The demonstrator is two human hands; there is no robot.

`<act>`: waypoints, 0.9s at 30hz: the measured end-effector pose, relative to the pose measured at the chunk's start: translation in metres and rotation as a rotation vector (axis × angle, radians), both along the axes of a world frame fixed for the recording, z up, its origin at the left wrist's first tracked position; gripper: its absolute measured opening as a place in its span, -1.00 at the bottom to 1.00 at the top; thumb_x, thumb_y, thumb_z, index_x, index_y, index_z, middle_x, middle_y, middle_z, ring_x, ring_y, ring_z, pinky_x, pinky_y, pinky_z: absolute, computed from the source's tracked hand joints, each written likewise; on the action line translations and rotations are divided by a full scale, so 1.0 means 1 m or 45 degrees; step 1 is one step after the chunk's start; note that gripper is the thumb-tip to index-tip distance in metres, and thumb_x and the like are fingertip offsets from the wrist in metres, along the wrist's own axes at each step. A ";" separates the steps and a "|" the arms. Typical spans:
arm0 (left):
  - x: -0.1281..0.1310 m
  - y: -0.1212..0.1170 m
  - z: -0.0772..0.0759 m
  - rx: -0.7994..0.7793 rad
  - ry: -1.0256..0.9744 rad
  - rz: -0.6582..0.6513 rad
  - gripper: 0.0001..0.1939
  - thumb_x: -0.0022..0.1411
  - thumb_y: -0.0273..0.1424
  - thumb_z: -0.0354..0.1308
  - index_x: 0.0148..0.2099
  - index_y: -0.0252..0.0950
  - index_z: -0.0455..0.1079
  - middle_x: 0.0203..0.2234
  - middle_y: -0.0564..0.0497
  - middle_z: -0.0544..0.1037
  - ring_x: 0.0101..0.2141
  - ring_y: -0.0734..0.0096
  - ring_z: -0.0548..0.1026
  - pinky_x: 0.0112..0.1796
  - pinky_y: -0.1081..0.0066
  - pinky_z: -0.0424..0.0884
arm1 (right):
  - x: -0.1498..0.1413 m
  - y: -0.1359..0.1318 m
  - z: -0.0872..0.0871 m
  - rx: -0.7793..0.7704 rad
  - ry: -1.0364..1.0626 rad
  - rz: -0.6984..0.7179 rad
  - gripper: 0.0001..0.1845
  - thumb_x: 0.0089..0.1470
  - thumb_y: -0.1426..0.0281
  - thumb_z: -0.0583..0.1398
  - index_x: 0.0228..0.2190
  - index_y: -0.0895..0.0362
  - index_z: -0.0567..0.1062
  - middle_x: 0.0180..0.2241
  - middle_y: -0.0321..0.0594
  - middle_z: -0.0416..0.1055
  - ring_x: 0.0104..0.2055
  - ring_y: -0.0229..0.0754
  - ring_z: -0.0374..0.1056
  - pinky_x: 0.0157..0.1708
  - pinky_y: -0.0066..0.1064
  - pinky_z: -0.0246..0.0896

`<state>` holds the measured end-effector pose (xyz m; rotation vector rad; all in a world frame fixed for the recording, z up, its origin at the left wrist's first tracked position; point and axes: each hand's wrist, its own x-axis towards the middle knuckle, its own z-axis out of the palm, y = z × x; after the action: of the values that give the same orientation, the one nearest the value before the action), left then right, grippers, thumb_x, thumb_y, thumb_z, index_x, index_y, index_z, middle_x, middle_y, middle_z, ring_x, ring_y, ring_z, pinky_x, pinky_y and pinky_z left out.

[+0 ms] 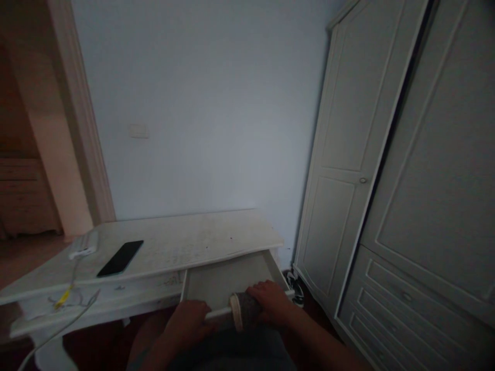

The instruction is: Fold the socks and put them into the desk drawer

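Observation:
A white desk [185, 242] stands against the wall with its right drawer [228, 281] pulled out; the drawer looks bare inside. My left hand [189, 322] rests closed on the drawer's front edge. My right hand [273, 301] is wrapped round a dark cylindrical object with a pale rim [244, 310], lying sideways on the same front edge. What that object is, I cannot make out in the dim light.
A black phone [120, 257] lies on the desktop at the left. A white charger block [83, 251] with a cable [65, 296] sits near the left end. A tall white wardrobe [386, 180] fills the right side. A doorway opens at far left.

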<state>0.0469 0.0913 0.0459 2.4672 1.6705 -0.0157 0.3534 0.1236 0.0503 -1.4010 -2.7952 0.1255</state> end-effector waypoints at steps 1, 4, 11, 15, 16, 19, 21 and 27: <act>-0.001 -0.001 0.000 -0.004 0.004 -0.005 -0.56 0.32 -0.09 0.11 0.02 -0.22 0.63 -0.05 -0.16 0.70 0.00 -0.10 0.63 0.03 0.08 0.47 | 0.006 0.001 0.002 -0.023 -0.013 -0.018 -0.30 -0.08 0.06 0.49 0.07 0.01 0.51 0.01 -0.07 0.59 0.05 0.20 0.50 0.00 -0.17 0.26; -0.003 -0.002 0.000 -0.008 0.023 -0.010 -0.54 0.33 -0.07 0.11 0.01 -0.27 0.62 -0.05 -0.20 0.69 0.02 -0.12 0.62 0.04 0.08 0.47 | 0.033 0.002 0.009 -0.058 -0.037 -0.113 -0.31 -0.10 0.09 0.51 0.04 0.02 0.52 0.00 -0.06 0.60 0.07 0.23 0.49 0.00 -0.17 0.25; 0.002 -0.001 0.004 -0.021 0.025 -0.014 -0.53 0.33 -0.07 0.10 0.06 -0.23 0.62 -0.01 -0.20 0.69 0.06 -0.10 0.60 0.09 0.06 0.44 | 0.059 0.001 -0.001 0.058 -0.013 -0.174 -0.30 -0.15 0.06 0.53 -0.02 0.05 0.51 -0.02 -0.06 0.59 0.08 0.21 0.47 0.08 -0.17 0.18; 0.003 -0.001 0.007 -0.030 0.009 -0.035 -0.52 0.32 -0.08 0.10 0.09 -0.23 0.61 0.01 -0.22 0.69 0.07 -0.13 0.60 0.11 0.02 0.44 | 0.033 0.003 -0.009 0.087 -0.072 -0.154 -0.23 -0.17 0.11 0.53 0.04 0.08 0.49 0.00 0.00 0.58 0.07 0.22 0.48 0.08 -0.17 0.22; 0.003 -0.001 0.007 -0.031 0.012 -0.038 -0.51 0.32 -0.09 0.10 0.10 -0.24 0.61 0.01 -0.22 0.69 0.07 -0.14 0.60 0.11 0.01 0.44 | 0.027 0.002 -0.009 0.085 -0.080 -0.154 -0.24 -0.17 0.12 0.53 0.04 0.09 0.48 0.00 0.01 0.58 0.06 0.22 0.48 0.07 -0.17 0.23; 0.002 -0.001 0.006 -0.028 0.023 -0.040 -0.51 0.33 -0.11 0.10 0.13 -0.24 0.60 0.03 -0.22 0.68 0.08 -0.14 0.60 0.11 0.00 0.44 | 0.019 -0.001 -0.007 0.097 -0.072 -0.189 -0.30 -0.15 0.16 0.51 0.01 0.09 0.49 -0.03 -0.01 0.59 0.04 0.20 0.49 0.05 -0.18 0.26; 0.001 -0.002 0.004 -0.020 0.013 -0.038 -0.51 0.34 -0.11 0.10 0.15 -0.22 0.58 0.05 -0.20 0.68 0.10 -0.12 0.59 0.13 0.01 0.43 | 0.020 -0.004 -0.007 0.111 -0.046 -0.212 -0.30 -0.17 0.16 0.51 0.00 0.09 0.49 -0.03 -0.03 0.59 0.05 0.19 0.49 0.05 -0.19 0.26; -0.001 -0.003 -0.003 0.011 -0.041 0.000 -0.54 0.34 -0.10 0.11 0.14 -0.18 0.58 0.02 -0.14 0.69 0.08 -0.07 0.60 0.11 0.05 0.44 | 0.023 -0.002 -0.008 0.097 -0.027 -0.208 -0.25 -0.26 0.04 0.51 -0.04 0.09 0.52 -0.05 -0.02 0.59 0.02 0.21 0.49 0.04 -0.16 0.29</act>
<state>0.0463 0.0881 0.0428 2.4606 1.6616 0.0310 0.3760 0.1213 0.0426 -1.6127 -2.6559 0.0023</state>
